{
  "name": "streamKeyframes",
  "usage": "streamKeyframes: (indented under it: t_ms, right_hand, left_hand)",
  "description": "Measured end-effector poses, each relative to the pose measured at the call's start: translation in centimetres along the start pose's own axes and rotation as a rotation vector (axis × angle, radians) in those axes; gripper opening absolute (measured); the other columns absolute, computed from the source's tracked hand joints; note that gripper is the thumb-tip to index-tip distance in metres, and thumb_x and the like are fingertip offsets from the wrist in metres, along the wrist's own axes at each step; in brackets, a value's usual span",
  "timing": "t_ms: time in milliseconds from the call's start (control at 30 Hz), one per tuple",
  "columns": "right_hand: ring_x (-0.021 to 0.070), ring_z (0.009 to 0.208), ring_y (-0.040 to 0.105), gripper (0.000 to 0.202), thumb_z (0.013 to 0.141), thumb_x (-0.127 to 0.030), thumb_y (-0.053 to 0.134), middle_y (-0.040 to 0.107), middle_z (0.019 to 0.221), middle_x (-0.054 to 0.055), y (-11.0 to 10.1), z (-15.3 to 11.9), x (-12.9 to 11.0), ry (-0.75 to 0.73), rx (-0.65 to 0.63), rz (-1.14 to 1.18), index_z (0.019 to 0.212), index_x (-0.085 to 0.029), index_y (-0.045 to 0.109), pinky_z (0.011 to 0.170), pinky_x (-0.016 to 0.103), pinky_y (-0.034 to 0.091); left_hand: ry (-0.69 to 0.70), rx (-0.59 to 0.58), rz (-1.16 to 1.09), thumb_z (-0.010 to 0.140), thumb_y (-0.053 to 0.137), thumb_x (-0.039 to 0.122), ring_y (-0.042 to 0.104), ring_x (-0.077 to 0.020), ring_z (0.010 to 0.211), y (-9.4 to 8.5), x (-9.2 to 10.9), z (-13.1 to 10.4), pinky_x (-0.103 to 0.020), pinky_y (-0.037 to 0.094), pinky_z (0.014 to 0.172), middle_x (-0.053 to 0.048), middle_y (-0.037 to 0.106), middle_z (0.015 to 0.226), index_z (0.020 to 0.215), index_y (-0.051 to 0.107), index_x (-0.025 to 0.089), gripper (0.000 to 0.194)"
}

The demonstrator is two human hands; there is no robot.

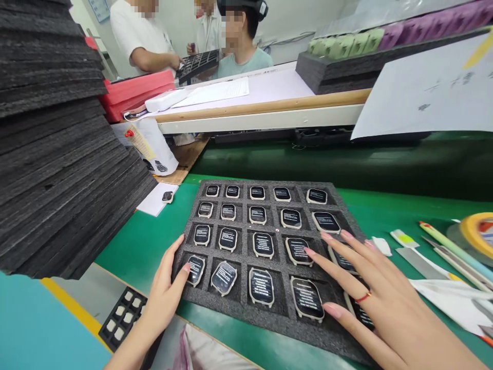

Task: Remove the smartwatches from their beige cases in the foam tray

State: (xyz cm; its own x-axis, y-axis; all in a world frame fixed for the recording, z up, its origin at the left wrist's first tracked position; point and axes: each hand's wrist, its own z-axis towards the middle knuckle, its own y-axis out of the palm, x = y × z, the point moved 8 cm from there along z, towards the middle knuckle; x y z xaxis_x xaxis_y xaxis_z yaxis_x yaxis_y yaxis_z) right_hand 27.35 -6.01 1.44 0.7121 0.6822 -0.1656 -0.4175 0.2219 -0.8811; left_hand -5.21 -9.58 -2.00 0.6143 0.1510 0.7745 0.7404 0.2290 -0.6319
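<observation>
A dark grey foam tray (241,259) lies on the green table, with rows of square smartwatch heads in its pockets, their screens lit with lines of text. My left hand (165,285) holds the tray's left edge, its thumb over the front-left watch head (197,271). Spread across the tray's right side is my right hand (381,293), fingers apart. One fingertip touches the screen of a watch head (298,251), and the thumb is at the edge of a front-row watch head (307,298). Watch heads at the far right are partly hidden under this hand.
A tall stack of black foam sheets (57,154) leans at left. One watch head (168,196) lies on white paper. Pens (454,246), a blade and a yellow tape roll (477,234) lie at right. Behind is a raised shelf (265,110); people stand or sit beyond it.
</observation>
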Motion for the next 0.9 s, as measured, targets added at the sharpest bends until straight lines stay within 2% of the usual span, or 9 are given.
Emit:
streamKeyframes:
  t_ms: [100,200,300,433,567,667,767,900]
  right_hand:
    - [0.0414,0.144,0.030,0.064,0.094,-0.040,0.047,0.026,0.162,0.005,0.0,0.1,-0.3,-0.014,0.013,0.005,0.154,-0.030,0.028,0.111,0.068,0.031]
    - [0.0413,0.144,0.030,0.061,0.094,-0.042,0.051,0.030,0.160,0.009,0.0,0.2,-0.5,-0.022,0.011,-0.011,0.151,-0.026,0.038,0.111,0.067,0.033]
    - [0.0413,0.145,0.029,0.059,0.094,-0.042,0.052,0.031,0.159,0.014,0.0,0.2,-0.5,-0.007,-0.007,-0.052,0.147,-0.019,0.044,0.109,0.066,0.035]
    - [0.0411,0.146,0.026,0.058,0.095,-0.044,0.050,0.033,0.158,0.016,0.0,0.3,-0.4,0.009,-0.051,-0.096,0.146,-0.016,0.046,0.108,0.068,0.036]
    - [0.0416,0.147,0.024,0.060,0.095,-0.047,0.050,0.033,0.158,0.017,0.3,0.3,-0.2,0.047,-0.108,-0.081,0.147,-0.017,0.045,0.107,0.069,0.036]
    - [0.0409,0.148,0.020,0.062,0.095,-0.047,0.050,0.028,0.160,0.017,-0.1,0.1,-0.1,0.069,-0.081,-0.043,0.149,-0.017,0.041,0.109,0.069,0.032]
    - [0.0398,0.149,0.018,0.064,0.095,-0.046,0.051,0.025,0.161,0.017,-0.5,-0.3,-0.1,0.090,-0.047,-0.026,0.150,-0.017,0.038,0.111,0.067,0.031]
    - [0.0382,0.149,0.018,0.064,0.095,-0.043,0.052,0.028,0.160,0.016,-0.7,-0.8,0.0,0.116,-0.047,-0.029,0.151,-0.017,0.035,0.112,0.065,0.032]
  left_hand:
    - [0.128,0.066,0.147,0.098,0.040,0.037,0.030,-0.0258,0.145,-0.4,1.5,-0.2,-0.049,0.025,0.119,-0.006,0.035,0.157,0.149,0.031,0.030,0.052]
    - [0.344,0.097,0.373,0.097,0.045,0.032,0.024,-0.0281,0.147,0.3,4.5,-0.9,-0.052,0.023,0.120,-0.004,0.032,0.158,0.147,0.035,0.033,0.051]
    - [0.516,0.017,0.501,0.095,0.047,0.030,0.021,-0.0316,0.148,2.5,7.2,-1.6,-0.054,0.024,0.118,-0.004,0.028,0.161,0.147,0.038,0.035,0.052]
    - [0.658,-0.103,0.583,0.093,0.051,0.037,0.018,-0.0359,0.149,5.9,9.7,-1.9,-0.057,0.024,0.118,-0.006,0.017,0.165,0.152,0.031,0.032,0.062]
    - [0.727,-0.153,0.595,0.092,0.053,0.043,0.013,-0.0377,0.150,8.2,11.3,-1.5,-0.060,0.018,0.119,-0.007,0.008,0.166,0.154,0.026,0.031,0.069]
    - [0.723,-0.184,0.580,0.091,0.055,0.048,0.012,-0.0390,0.150,9.2,11.9,-1.1,-0.063,0.014,0.118,-0.008,0.004,0.166,0.154,0.027,0.031,0.070]
    - [0.720,-0.195,0.590,0.091,0.054,0.050,0.009,-0.0392,0.150,9.8,12.1,-1.0,-0.065,0.012,0.118,-0.009,0.003,0.166,0.152,0.031,0.030,0.069]
    - [0.750,-0.148,0.640,0.091,0.053,0.049,0.010,-0.0387,0.150,9.6,12.2,-1.3,-0.063,0.013,0.118,-0.009,0.003,0.166,0.152,0.033,0.028,0.068]
